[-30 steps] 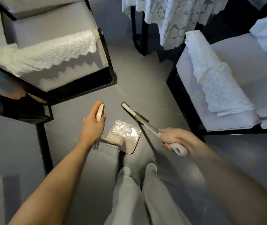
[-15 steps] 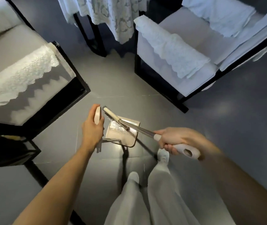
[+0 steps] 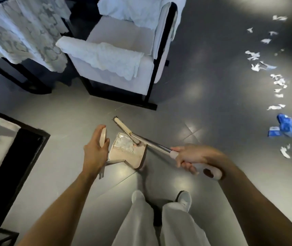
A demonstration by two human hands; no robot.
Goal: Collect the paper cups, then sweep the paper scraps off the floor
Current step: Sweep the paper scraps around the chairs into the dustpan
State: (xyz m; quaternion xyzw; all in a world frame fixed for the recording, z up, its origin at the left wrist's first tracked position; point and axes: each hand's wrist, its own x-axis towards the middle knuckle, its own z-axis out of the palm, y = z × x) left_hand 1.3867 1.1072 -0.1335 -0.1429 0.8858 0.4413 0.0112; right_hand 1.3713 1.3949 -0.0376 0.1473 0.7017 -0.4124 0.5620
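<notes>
The floor (image 3: pixel 203 77) is glossy dark grey tile, so the white paper scraps (image 3: pixel 278 80) on the right really pop, plus some bright blue crumpled pieces (image 3: pixel 284 126) below them. The dustpan (image 3: pixel 134 157) is a pinkish beige with white bits inside, and the broom (image 3: pixel 152 143) has a cream head, silver shaft and pale pink grip. The armchair (image 3: pixel 120 34) up top is off-white on a black frame, and the cloth (image 3: pixel 22 32) at upper left is white lace with a floral pattern.

Scraps (image 3: pixel 126 144) lie in the dustpan (image 3: pixel 127 154); more scraps (image 3: pixel 278 80) far right.
</notes>
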